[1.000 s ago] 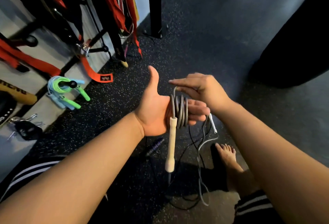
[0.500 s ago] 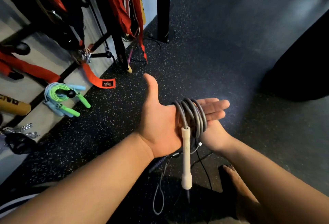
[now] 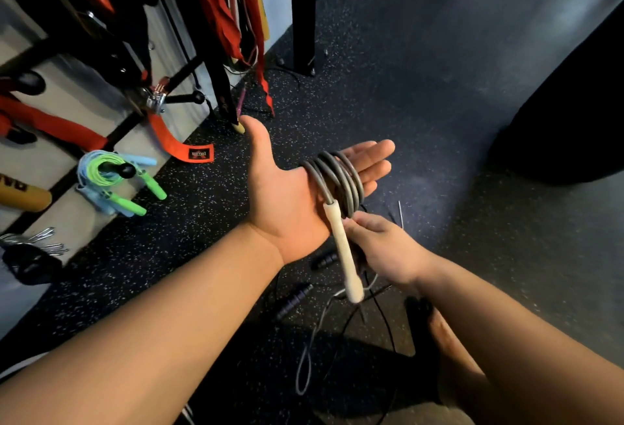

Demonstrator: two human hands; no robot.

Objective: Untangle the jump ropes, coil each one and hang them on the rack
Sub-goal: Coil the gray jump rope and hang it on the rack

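now | grey rope (image 3: 341,176) coiled round left hand (image 3: 290,195) fingers (image 3: 371,158)

Open rubber floor (image 3: 422,53) ahead, strap-hung rack (image 3: 218,93) lining its left edge, black post (image 3: 303,12) beside it, dark bulky shape (image 3: 567,114) at right edge, loose ropes (image 3: 305,367) at near edge.
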